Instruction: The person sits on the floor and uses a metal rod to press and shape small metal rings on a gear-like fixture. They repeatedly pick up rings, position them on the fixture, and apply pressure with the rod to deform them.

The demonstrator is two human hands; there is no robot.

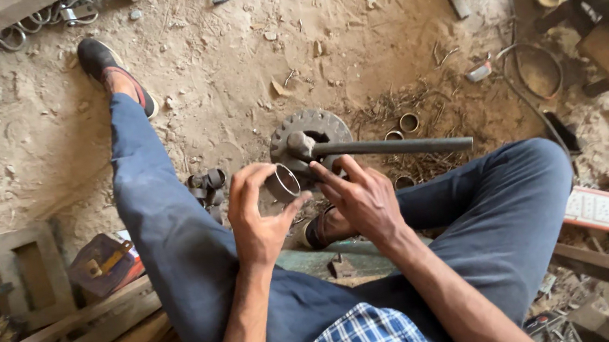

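While the left hand (255, 220) fingers curl around a metal ring (283, 182), the right hand (363, 201) fingers spread open beside it.

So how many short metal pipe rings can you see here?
4: one short metal pipe ring held in the left hand, three on the dirt at and. More may hide in the scrap.

Soft, even daylight fills the scene, brightest on the sandy ground at upper centre. Shadows are faint. Edges bend with wide-angle distortion; the lower corners look dim and slightly blurred.
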